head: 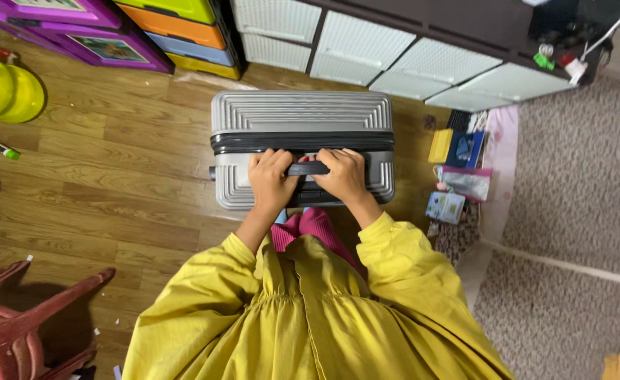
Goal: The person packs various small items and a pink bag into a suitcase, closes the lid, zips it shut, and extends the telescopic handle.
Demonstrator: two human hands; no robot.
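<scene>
Fingers (276,160) of the left hand (271,179) and of the right hand (342,174) curl over the dark handle (308,168) of a grey ribbed suitcase (299,112), closed on it from either end, knuckles at 12 o'clock. The suitcase stands upright on the wooden floor (113,176), directly ahead of the person in the yellow garment (310,317). By judgement, the step in hand is gripping the handle; the next move calls for an even pull with both hands, the case kept upright. At 3 o'clock, small packets (458,186) lie near a rug (577,183); at 12 o'clock, white drawers (366,39); at 8 o'clock, a red chair (21,317).
</scene>
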